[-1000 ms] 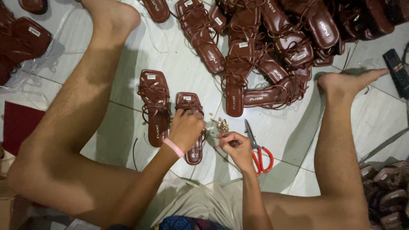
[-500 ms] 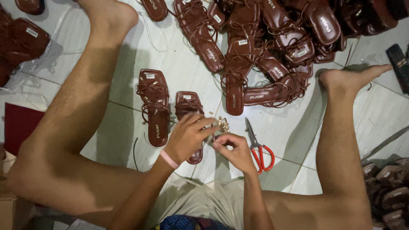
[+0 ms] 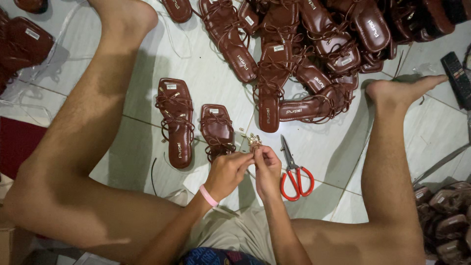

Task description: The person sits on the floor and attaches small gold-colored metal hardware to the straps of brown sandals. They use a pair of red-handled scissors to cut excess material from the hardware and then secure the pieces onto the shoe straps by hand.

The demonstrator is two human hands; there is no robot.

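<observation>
My left hand [image 3: 227, 172], with a pink band on its wrist, and my right hand [image 3: 267, 167] meet fingertip to fingertip over the tiled floor, pinching a thin brown lace end with a small gold tip between them. A little heap of gold tips [image 3: 253, 140] lies on the floor just beyond my fingers. A brown strappy sandal [image 3: 216, 130] lies under and beyond my left hand, its partner [image 3: 175, 120] to its left. Red-handled scissors [image 3: 293, 172] lie right of my right hand.
A big pile of brown sandals [image 3: 304, 54] fills the far side. My bare legs [image 3: 88, 132] spread left and right, the right foot [image 3: 402, 91] near a black remote [image 3: 457, 78]. More sandals sit at the left edge [image 3: 22, 44] and lower right [image 3: 449, 221].
My left hand has come off the nearer sandal and moved right to meet my right hand; both now pinch the lace end together.
</observation>
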